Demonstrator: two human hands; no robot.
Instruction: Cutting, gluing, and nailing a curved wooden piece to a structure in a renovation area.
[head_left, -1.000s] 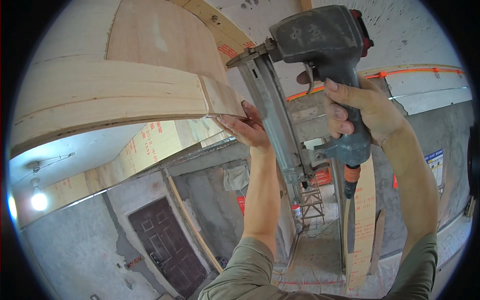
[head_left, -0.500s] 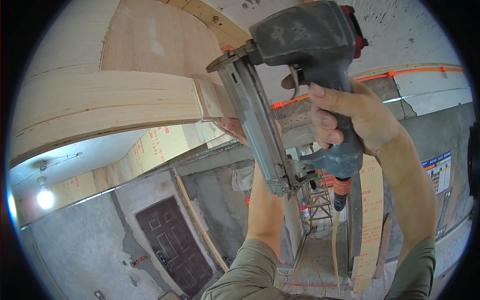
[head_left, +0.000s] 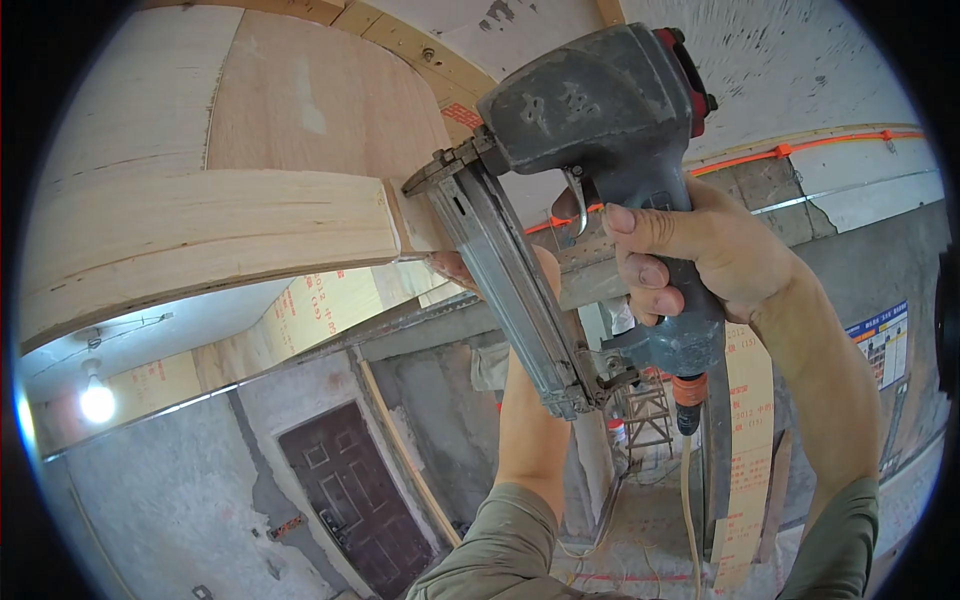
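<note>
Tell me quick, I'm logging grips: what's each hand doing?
Left hand: mostly hidden behind the nail gun, fingers at the curved wooden strip; grip cannot be told.
Right hand: closed around the nail gun's handle.

I am wearing a long-sleeved top in a dull olive-khaki cloth. Below the fingers of my right hand (head_left: 700,250), the wrist and forearm are showing bare, and the sleeve is beginning only near the elbow, its edge turned into a loose cuff. Below the fingers of my left hand (head_left: 480,268), which is mostly hidden, the forearm is likewise showing bare down to a wrinkled, pushed-up sleeve of the same cloth. I am wearing no gloves.
</note>
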